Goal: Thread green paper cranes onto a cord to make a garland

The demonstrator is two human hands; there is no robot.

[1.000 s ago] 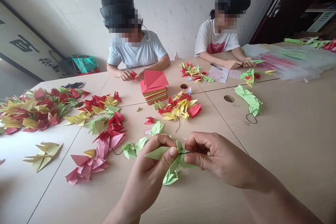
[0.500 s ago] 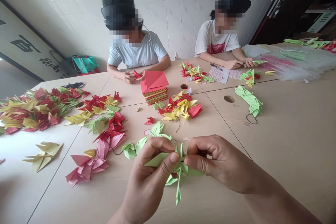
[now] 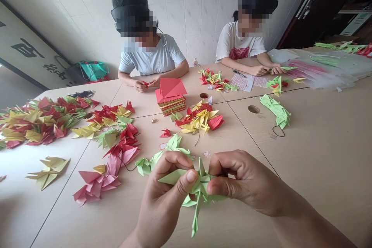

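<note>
Between my two hands, above the near part of the table, is a light green origami crane (image 3: pixel 200 190). My left hand (image 3: pixel 171 193) pinches one wing between thumb and fingers. On the other side, my right hand (image 3: pixel 238 180) pinches the opposite wing close to the body. The crane's long thin point hangs toward me, and a short dark line shows at its middle. Just beyond my fingers lie more green cranes (image 3: pixel 149 162), partly hidden by my left hand. A string of pink cranes (image 3: pixel 99 186) lies to the left.
A stack of red, yellow and green paper squares (image 3: pixel 171 102) stands mid-table, beside a red and yellow crane bundle (image 3: pixel 200 118). At left is a large crane pile (image 3: pixel 40 120); at right, a green crane strand (image 3: pixel 276 112). Two co-workers (image 3: pixel 154 58) sit opposite, handling folded paper.
The crane has tilted slightly, its long point swinging lower and a bit left. My right thumb has shifted slightly right, showing more of the dark line at the middle.
</note>
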